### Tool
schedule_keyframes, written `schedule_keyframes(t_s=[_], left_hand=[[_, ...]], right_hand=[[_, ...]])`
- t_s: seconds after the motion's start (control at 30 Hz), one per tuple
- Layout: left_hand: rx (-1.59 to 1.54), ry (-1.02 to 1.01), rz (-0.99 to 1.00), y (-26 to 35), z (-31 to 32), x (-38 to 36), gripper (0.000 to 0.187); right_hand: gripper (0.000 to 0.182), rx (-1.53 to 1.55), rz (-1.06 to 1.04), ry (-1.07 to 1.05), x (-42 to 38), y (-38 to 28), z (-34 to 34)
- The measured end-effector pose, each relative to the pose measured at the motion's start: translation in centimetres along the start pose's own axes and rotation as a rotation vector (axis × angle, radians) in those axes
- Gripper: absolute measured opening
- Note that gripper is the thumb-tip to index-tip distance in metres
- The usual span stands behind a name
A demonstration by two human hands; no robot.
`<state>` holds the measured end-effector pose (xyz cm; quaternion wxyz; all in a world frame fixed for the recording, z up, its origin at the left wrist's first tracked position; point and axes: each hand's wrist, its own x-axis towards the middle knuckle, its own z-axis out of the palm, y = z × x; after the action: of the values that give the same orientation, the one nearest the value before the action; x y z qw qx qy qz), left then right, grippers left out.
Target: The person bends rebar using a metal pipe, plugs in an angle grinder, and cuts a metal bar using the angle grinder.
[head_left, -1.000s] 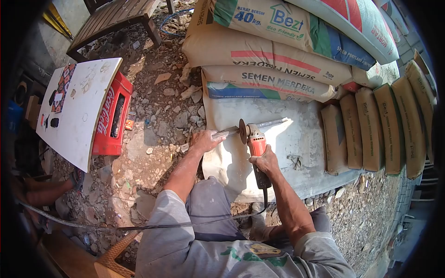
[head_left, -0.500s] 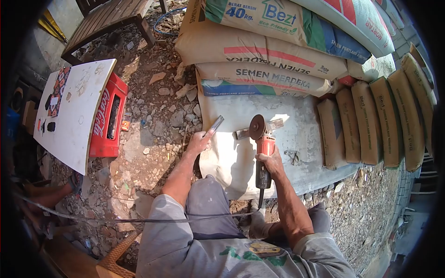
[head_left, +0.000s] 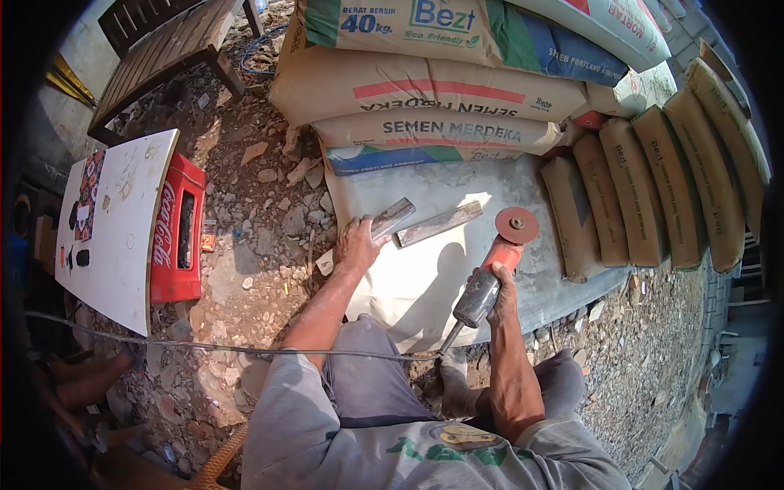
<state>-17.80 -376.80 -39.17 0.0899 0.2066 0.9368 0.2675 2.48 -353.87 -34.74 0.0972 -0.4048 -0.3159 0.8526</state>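
My left hand (head_left: 357, 245) is closed around the lower end of a short metal piece (head_left: 394, 217), which tilts up to the right. Beside it, a second longer bar (head_left: 441, 224) lies on the pale sheet (head_left: 416, 286), not touched by my hands. In my right hand (head_left: 503, 296) is a red and black angle grinder (head_left: 482, 287), held by its body. Its reddish disc (head_left: 517, 224) faces up, to the right of the bar. Whether the disc spins cannot be made out.
Cement bags (head_left: 457, 82) are stacked ahead, with more bags (head_left: 621, 192) standing at right. A red crate (head_left: 180, 229) under a white board (head_left: 114, 220) and a wooden bench (head_left: 163, 69) are at left. A cable (head_left: 204, 346) crosses my lap. A person's leg (head_left: 90, 380) shows lower left.
The grinder has moved right, away from the bar, and its disc has turned to face up. The piece in my left hand now lies closer to the bar. The view has shifted slightly.
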Motion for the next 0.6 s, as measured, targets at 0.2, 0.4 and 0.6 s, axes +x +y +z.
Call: schedule_keyframes(t_s=[0.2,0.4,0.6], left_hand=[[0.179,-0.086,0.210,6.9,2.5,4.4,0.057],[0.162,-0.079,0.268,11.6,8.1,7.3,0.059],[0.189,-0.091,0.257,12.3,11.0,6.3,0.052]], right_hand=[[0.052,0.184,-0.092,0.000,-2.7,-1.7,-0.4],[0.056,0.120,-0.134,0.071,-4.4,-3.6,-1.1],[0.051,0.035,-0.209,0.189,-5.9,-4.1,0.3]])
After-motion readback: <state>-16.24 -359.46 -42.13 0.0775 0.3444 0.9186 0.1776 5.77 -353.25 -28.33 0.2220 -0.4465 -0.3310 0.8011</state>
